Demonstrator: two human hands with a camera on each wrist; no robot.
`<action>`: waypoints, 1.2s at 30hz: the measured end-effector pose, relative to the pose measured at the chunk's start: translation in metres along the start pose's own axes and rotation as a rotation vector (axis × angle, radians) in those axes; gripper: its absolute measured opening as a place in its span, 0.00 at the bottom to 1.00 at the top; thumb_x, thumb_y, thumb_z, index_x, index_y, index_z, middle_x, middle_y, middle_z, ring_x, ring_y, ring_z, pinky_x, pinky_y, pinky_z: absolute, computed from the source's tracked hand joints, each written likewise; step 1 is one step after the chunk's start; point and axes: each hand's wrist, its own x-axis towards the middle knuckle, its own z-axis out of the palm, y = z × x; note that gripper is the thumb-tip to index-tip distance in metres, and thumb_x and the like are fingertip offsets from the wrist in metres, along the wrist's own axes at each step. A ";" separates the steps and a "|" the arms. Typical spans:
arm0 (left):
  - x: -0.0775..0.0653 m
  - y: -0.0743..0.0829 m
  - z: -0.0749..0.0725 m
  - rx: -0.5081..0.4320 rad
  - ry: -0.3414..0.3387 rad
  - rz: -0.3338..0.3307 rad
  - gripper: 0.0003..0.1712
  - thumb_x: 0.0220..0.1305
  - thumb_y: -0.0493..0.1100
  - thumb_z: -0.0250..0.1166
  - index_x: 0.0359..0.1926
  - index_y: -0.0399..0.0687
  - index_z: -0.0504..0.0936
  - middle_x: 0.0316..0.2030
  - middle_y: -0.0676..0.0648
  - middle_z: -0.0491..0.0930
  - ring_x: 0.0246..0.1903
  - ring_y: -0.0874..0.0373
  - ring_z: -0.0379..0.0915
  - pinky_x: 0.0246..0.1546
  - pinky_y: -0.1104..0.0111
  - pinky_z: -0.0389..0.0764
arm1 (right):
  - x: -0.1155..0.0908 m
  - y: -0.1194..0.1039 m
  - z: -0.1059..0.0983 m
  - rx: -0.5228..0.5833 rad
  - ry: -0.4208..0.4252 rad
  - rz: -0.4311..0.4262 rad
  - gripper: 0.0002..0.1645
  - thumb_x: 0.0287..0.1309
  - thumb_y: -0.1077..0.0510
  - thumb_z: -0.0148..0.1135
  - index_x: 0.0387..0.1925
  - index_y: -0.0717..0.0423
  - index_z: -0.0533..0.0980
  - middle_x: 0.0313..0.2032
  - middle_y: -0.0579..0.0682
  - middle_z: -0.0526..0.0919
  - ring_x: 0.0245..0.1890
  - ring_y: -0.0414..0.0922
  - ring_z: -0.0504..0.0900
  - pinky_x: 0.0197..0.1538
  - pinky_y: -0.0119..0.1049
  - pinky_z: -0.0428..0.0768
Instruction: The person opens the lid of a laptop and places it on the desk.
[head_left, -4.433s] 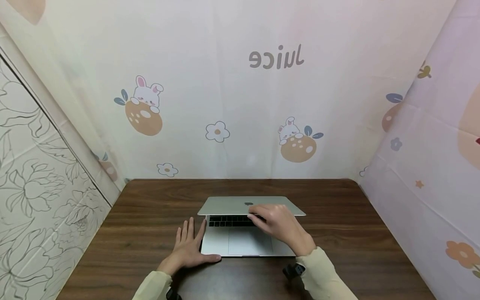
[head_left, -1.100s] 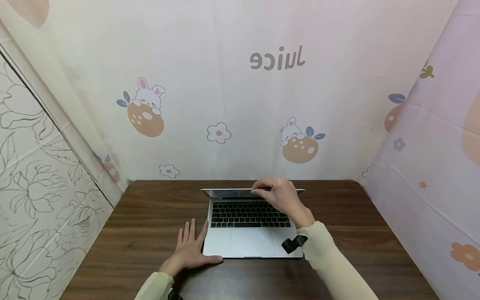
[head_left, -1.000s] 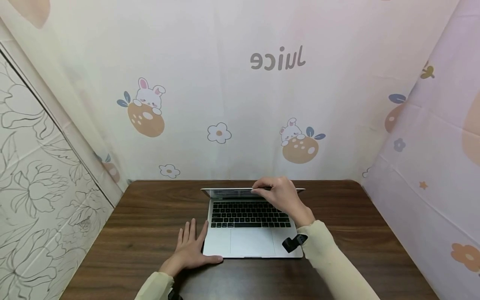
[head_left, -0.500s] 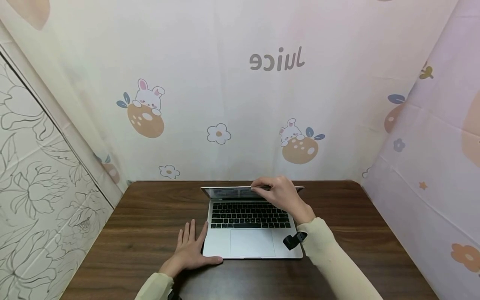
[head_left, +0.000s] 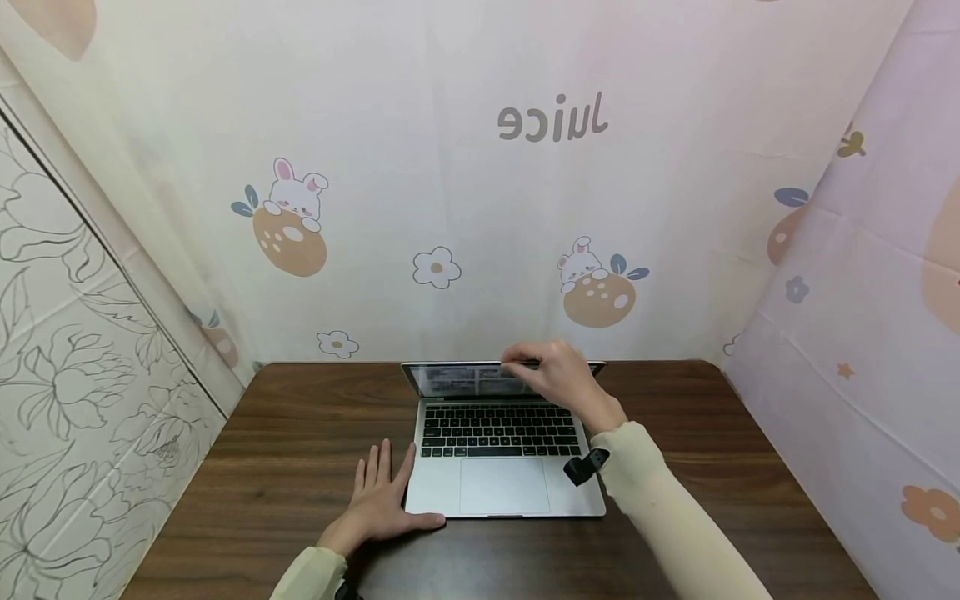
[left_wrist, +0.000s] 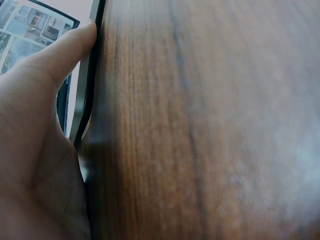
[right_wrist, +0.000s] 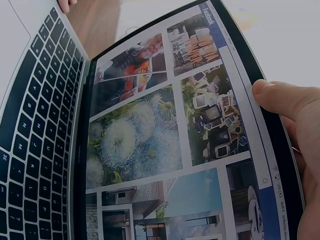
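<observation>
A silver laptop lies on the wooden table, its lid raised and its lit screen filled with photos. My right hand pinches the top edge of the lid, thumb on the screen side and fingers behind, as the right wrist view shows. At the laptop's front left corner rests my left hand, fingers spread on the table and thumb along the front edge. In the left wrist view the thumb of this hand touches the laptop's edge. The black keyboard lies uncovered between the hands.
Brown wooden table surrounds the laptop. A printed curtain hangs right behind the table's far edge, with more cloth at both sides. A black wrist camera sits on my right wrist, above the palm rest.
The lid has swung from nearly closed to about upright, uncovering the keyboard and screen. My right hand has moved up and away with it. The left hand has stayed in place.
</observation>
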 end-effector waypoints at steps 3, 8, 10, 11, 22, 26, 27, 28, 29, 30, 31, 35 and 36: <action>0.000 0.000 0.000 -0.001 -0.003 -0.001 0.80 0.35 0.93 0.61 0.83 0.59 0.47 0.81 0.31 0.32 0.81 0.34 0.25 0.76 0.38 0.29 | 0.002 0.002 0.000 0.009 -0.002 0.005 0.05 0.64 0.55 0.72 0.41 0.48 0.89 0.38 0.44 0.92 0.30 0.38 0.89 0.31 0.35 0.83; -0.001 0.001 -0.001 -0.011 -0.002 0.002 0.80 0.36 0.92 0.62 0.83 0.58 0.47 0.81 0.31 0.33 0.81 0.33 0.25 0.76 0.37 0.29 | 0.006 0.004 -0.001 0.009 -0.013 0.015 0.04 0.64 0.54 0.72 0.40 0.45 0.89 0.38 0.42 0.92 0.32 0.38 0.89 0.35 0.38 0.86; -0.001 0.001 -0.001 -0.013 -0.001 0.003 0.80 0.36 0.92 0.62 0.83 0.58 0.47 0.81 0.30 0.33 0.81 0.33 0.25 0.76 0.37 0.29 | 0.008 0.004 -0.002 0.012 -0.024 0.024 0.04 0.65 0.54 0.71 0.40 0.44 0.88 0.38 0.42 0.92 0.33 0.37 0.89 0.36 0.38 0.86; -0.001 0.001 -0.001 -0.013 0.001 0.004 0.80 0.36 0.92 0.62 0.83 0.58 0.47 0.81 0.30 0.33 0.81 0.33 0.25 0.76 0.37 0.30 | 0.009 0.004 -0.002 0.015 -0.030 0.032 0.04 0.65 0.54 0.71 0.39 0.44 0.88 0.38 0.41 0.92 0.33 0.36 0.88 0.36 0.37 0.86; -0.001 0.002 -0.001 -0.014 0.007 0.002 0.80 0.36 0.91 0.63 0.83 0.57 0.48 0.81 0.30 0.33 0.81 0.33 0.26 0.76 0.37 0.29 | 0.016 0.006 -0.004 0.016 -0.062 0.083 0.02 0.66 0.55 0.70 0.38 0.43 0.87 0.38 0.42 0.91 0.36 0.38 0.89 0.38 0.39 0.86; -0.001 0.002 -0.001 -0.011 0.005 -0.001 0.79 0.36 0.91 0.63 0.83 0.58 0.48 0.81 0.30 0.33 0.81 0.33 0.26 0.76 0.37 0.29 | 0.019 0.008 -0.003 0.015 -0.074 0.094 0.02 0.66 0.55 0.69 0.39 0.43 0.86 0.38 0.42 0.91 0.35 0.37 0.88 0.37 0.37 0.85; -0.001 0.002 -0.001 -0.011 0.005 -0.002 0.79 0.36 0.91 0.62 0.83 0.58 0.48 0.81 0.30 0.33 0.81 0.33 0.26 0.76 0.37 0.29 | 0.019 0.008 -0.004 0.012 -0.077 0.097 0.02 0.67 0.55 0.69 0.39 0.44 0.86 0.38 0.42 0.91 0.35 0.37 0.88 0.37 0.37 0.84; -0.001 0.002 -0.001 -0.010 0.004 -0.002 0.79 0.36 0.91 0.62 0.83 0.58 0.48 0.81 0.30 0.33 0.81 0.33 0.26 0.76 0.37 0.30 | 0.020 0.008 -0.004 0.009 -0.082 0.100 0.02 0.67 0.55 0.69 0.39 0.44 0.86 0.38 0.42 0.91 0.35 0.37 0.88 0.36 0.36 0.84; -0.001 0.002 -0.001 -0.010 0.003 -0.003 0.79 0.36 0.91 0.62 0.83 0.58 0.48 0.81 0.30 0.33 0.81 0.33 0.26 0.76 0.37 0.30 | 0.021 0.008 -0.004 0.007 -0.084 0.101 0.02 0.67 0.55 0.69 0.39 0.44 0.85 0.38 0.42 0.91 0.35 0.37 0.88 0.36 0.37 0.84; -0.001 0.002 -0.001 -0.010 0.002 -0.004 0.79 0.36 0.91 0.62 0.83 0.58 0.48 0.81 0.30 0.33 0.81 0.33 0.26 0.76 0.37 0.30 | 0.022 0.008 -0.004 0.004 -0.085 0.104 0.02 0.67 0.55 0.68 0.39 0.44 0.85 0.38 0.42 0.91 0.35 0.38 0.88 0.36 0.37 0.84; -0.001 0.002 -0.001 -0.011 0.001 -0.004 0.79 0.36 0.92 0.62 0.83 0.58 0.48 0.81 0.30 0.33 0.81 0.33 0.26 0.76 0.37 0.30 | 0.023 0.009 -0.004 -0.003 -0.086 0.105 0.02 0.68 0.55 0.68 0.39 0.44 0.85 0.38 0.42 0.91 0.35 0.38 0.88 0.36 0.37 0.84; 0.000 0.003 -0.001 -0.013 0.000 -0.004 0.79 0.36 0.92 0.62 0.83 0.58 0.48 0.81 0.30 0.34 0.81 0.33 0.26 0.76 0.37 0.30 | 0.027 0.010 -0.003 -0.026 -0.083 0.102 0.03 0.68 0.55 0.67 0.39 0.43 0.85 0.39 0.43 0.91 0.34 0.39 0.88 0.35 0.38 0.82; 0.000 0.003 -0.001 -0.013 0.000 -0.005 0.79 0.36 0.92 0.62 0.83 0.58 0.48 0.81 0.30 0.34 0.81 0.33 0.26 0.76 0.37 0.30 | 0.028 0.010 -0.003 -0.031 -0.081 0.102 0.03 0.68 0.56 0.67 0.39 0.43 0.85 0.39 0.43 0.91 0.33 0.39 0.87 0.35 0.38 0.82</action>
